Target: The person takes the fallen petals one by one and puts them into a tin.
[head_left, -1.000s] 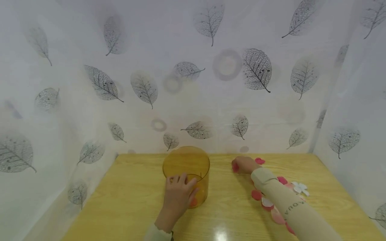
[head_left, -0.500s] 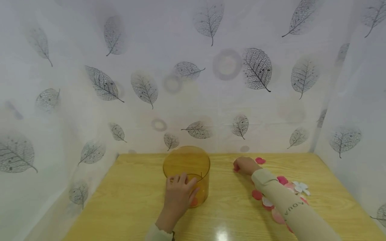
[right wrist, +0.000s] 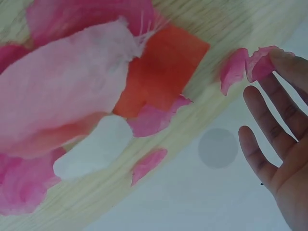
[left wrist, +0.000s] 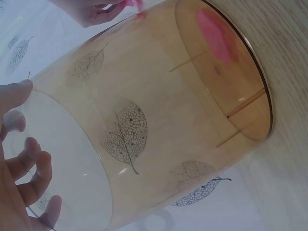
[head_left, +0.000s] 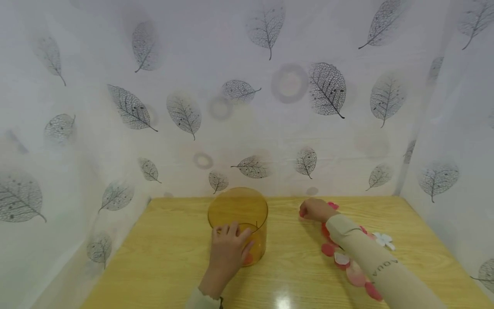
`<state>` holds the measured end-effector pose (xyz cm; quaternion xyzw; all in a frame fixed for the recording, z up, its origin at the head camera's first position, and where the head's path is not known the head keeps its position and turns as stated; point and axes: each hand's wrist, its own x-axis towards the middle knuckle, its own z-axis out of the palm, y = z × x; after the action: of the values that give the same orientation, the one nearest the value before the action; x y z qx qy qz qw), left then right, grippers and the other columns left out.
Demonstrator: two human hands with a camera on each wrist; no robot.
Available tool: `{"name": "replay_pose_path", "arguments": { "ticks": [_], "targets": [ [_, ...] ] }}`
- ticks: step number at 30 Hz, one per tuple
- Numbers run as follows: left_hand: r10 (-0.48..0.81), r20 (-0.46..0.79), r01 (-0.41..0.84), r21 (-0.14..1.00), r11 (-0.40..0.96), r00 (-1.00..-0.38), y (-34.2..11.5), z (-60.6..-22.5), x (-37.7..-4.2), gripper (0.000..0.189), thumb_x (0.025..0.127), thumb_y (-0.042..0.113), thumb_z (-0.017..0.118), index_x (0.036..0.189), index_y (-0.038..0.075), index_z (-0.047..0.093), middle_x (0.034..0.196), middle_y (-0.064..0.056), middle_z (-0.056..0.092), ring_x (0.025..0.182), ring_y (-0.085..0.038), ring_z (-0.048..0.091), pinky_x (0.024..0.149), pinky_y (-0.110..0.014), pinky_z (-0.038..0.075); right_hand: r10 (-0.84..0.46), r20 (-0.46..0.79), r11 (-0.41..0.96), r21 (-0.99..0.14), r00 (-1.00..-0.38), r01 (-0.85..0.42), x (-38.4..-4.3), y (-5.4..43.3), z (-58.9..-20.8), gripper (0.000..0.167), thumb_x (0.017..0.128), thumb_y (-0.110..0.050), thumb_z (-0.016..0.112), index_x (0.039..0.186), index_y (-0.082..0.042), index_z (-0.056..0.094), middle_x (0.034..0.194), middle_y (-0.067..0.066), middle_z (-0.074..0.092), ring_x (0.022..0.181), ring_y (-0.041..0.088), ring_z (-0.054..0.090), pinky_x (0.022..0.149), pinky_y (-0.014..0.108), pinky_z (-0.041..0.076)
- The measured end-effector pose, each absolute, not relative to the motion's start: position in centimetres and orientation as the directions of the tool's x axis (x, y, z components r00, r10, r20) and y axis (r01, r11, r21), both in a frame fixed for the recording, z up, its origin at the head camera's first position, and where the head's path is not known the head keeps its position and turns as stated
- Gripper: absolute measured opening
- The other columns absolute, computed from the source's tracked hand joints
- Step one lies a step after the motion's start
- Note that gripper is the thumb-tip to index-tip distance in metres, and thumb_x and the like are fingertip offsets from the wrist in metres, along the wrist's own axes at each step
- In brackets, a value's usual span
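Note:
An amber see-through cylindrical container (head_left: 263, 242) stands upright on the wooden table. My left hand (head_left: 225, 253) holds it at the near rim, fingers bent over the edge and thumb toward the right. Through its wall in the left wrist view, a pink petal (left wrist: 216, 36) lies at the bottom. Farther right, my right hand (head_left: 318, 210) is low near the table's back edge. Its thumb and index finger pinch a pink petal (right wrist: 262, 62), while the other fingers extend in the right wrist view. Another pink petal (right wrist: 233, 71) is right beside the pinched one.
Several loose petals lie around and under the right forearm, including a red one (head_left: 328, 249), a pale pink one (head_left: 355, 274) and a white flower-shaped piece (head_left: 384, 241). A leaf-printed white curtain (head_left: 270, 128) surrounds the table (head_left: 170, 249) at the back and sides.
My right hand has shifted very slightly right and stays low at the back of the table with its petal. The left hand and the container stay where they were.

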<state>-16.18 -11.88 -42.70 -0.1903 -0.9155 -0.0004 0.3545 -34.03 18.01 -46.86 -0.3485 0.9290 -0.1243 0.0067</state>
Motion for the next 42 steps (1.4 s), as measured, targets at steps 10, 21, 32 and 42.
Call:
{"name": "replay_pose_path", "arguments": {
  "ticks": [10, 21, 32, 42],
  "targets": [
    [0.353, 0.654, 0.346, -0.145, 0.927, -0.670, -11.9, -42.7, -16.2, 0.027, 0.075, 0.045, 0.073, 0.089, 0.027, 0.058, 0.078, 0.004, 0.049, 0.071, -0.014, 0.050, 0.075, -0.040, 0.044, -0.638, 0.158, 0.727, -0.199, -0.754, -0.657, -32.7, 17.5, -43.3, 0.005, 0.076, -0.005, 0.073, 0.078, -0.010, 0.071, 0.076, 0.000, 0.068, 0.069, 0.014, 0.059, 0.063, 0.030, 0.050],
    [0.349, 0.662, 0.355, -0.133, 0.926, -0.663, -12.1, -42.9, -16.3, 0.027, 0.075, 0.045, 0.073, 0.088, 0.026, 0.058, 0.081, 0.003, 0.052, 0.072, -0.016, 0.051, 0.075, -0.040, 0.044, -0.681, 0.349, 0.651, -0.113, -0.643, -0.751, -30.2, 11.9, -34.9, 0.005, 0.080, -0.015, 0.073, 0.085, -0.014, 0.072, 0.086, 0.000, 0.070, 0.079, 0.018, 0.065, 0.072, 0.034, 0.054],
    [0.346, 0.652, 0.366, -0.112, 0.924, -0.675, -12.0, -42.9, -16.3, 0.028, 0.075, 0.044, 0.074, 0.090, 0.026, 0.058, 0.083, 0.002, 0.053, 0.079, -0.020, 0.053, 0.076, -0.043, 0.045, -0.775, 0.400, 0.512, -0.056, -0.489, -0.857, -28.7, 6.6, -34.9, 0.006, 0.082, -0.018, 0.072, 0.084, -0.013, 0.072, 0.083, -0.002, 0.070, 0.075, 0.016, 0.064, 0.075, 0.032, 0.052],
    [0.344, 0.653, 0.367, -0.108, 0.924, -0.674, -12.0, -43.0, -16.3, 0.030, 0.073, 0.042, 0.075, 0.090, 0.025, 0.058, 0.082, 0.002, 0.051, 0.079, -0.020, 0.051, 0.075, -0.041, 0.043, -0.819, 0.339, 0.486, -0.019, -0.463, -0.874, -27.6, 3.8, -35.6, 0.008, 0.082, -0.021, 0.071, 0.087, -0.015, 0.071, 0.085, -0.003, 0.069, 0.075, 0.013, 0.061, 0.073, 0.032, 0.048]
  ]
}}
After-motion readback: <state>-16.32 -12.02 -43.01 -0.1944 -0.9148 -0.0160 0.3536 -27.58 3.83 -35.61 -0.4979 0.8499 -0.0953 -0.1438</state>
